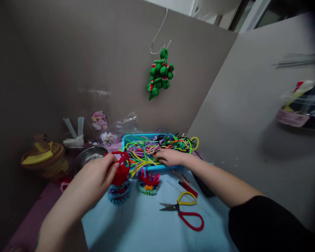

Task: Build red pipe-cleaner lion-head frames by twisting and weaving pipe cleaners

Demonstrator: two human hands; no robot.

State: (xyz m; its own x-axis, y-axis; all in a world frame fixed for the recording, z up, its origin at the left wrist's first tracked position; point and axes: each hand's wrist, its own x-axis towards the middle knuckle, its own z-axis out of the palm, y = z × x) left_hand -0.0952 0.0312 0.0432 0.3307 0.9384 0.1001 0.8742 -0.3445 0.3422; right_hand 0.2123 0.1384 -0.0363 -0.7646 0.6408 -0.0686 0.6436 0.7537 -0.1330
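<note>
My left hand (98, 175) pinches a red looped piece of fuzzy pipe cleaner (122, 171) between thumb and fingers, held up at the near left of the tray. Below it on the cloth stands a blue fuzzy ring-shaped piece (119, 192); whether the red piece touches it I cannot tell. My right hand (170, 157) reaches into a blue tray (139, 136) heaped with many-coloured pipe cleaners (144, 150). Its fingers are curled down among the strands, and what they hold, if anything, is hidden. A small red, pink and green pipe-cleaner piece (148, 182) sits before the tray.
Scissors (176, 207) with yellow and red handles lie open on the light blue cloth (147, 227). Behind them rests a red-and-black stick-like item (188, 189). At left stand a metal bowl (80, 159) and a brown basket (55, 166). A green ornament (160, 75) hangs above.
</note>
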